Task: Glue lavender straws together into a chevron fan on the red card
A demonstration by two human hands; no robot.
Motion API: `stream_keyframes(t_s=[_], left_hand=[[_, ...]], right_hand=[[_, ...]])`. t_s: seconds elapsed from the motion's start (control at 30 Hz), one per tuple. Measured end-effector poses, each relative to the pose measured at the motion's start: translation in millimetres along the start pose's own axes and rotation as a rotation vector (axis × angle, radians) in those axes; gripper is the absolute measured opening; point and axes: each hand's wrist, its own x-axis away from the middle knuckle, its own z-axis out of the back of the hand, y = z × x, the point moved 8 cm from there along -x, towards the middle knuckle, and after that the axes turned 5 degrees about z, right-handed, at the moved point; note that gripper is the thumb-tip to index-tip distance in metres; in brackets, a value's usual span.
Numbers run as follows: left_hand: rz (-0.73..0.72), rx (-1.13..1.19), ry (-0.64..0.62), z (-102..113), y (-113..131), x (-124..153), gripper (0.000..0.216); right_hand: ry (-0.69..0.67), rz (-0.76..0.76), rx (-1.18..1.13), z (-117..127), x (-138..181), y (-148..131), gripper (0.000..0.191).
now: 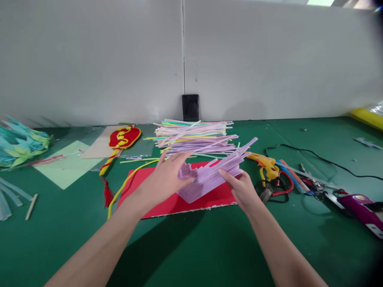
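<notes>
Both hands hold a lilac piece made of many pipe cleaners (pixel 203 183) laid side by side, its left end bent up into a curved wall and its loose ends fanning to the upper right. My left hand (pixel 170 173) grips the bent left end, the fingers behind it and the thumb in front. My right hand (pixel 241 189) pinches the right part near the loose ends. Below the piece lies a red board (pixel 167 205) with a ragged white front edge. Just beyond stands a pile of pastel pipe cleaners (pixel 194 139). A yellow pipe cleaner (pixel 125 183) curves past the board's left side.
To the right lie an orange glue gun (pixel 269 167), red-handled scissors (pixel 287 185) and a purple hair-clipper-like tool (pixel 360 207) with a black cord (pixel 311 149) behind. A phone (pixel 190 107) leans on the wall. Leftward are a red-yellow tasselled ornament (pixel 124 137), green paper (pixel 67 169) and teal flowers (pixel 20 141).
</notes>
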Motion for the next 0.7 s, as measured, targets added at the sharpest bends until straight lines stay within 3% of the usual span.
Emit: stream_keyframes(t_s=[0.1,0.23,0.33,0.43,0.53,0.7], left_hand=[[-0.072,0.043,-0.085,-14,2,0,0.051],[-0.083,0.055,-0.13,-17,4,-3,0.013],[-0.035,0.01,-0.021,-3,2,-7,0.015],[0.104,0.076,0.21,22,-9,-5,0.014],[0.256,0.265,0.39,42,-23,3,0.022],[0.259,0.707,0.412,38,-27,5,0.026]], right_hand=[[-0.036,0.006,0.029,-5,4,-2,0.027],[-0.103,0.073,0.089,-12,4,-10,0.027],[-0.198,0.178,0.07,-20,4,-19,0.045],[-0.272,0.188,0.085,-26,4,-19,0.062],[-0.322,0.118,0.118,-32,6,-11,0.061],[-0.444,0.054,0.109,-49,15,-1,0.047]])
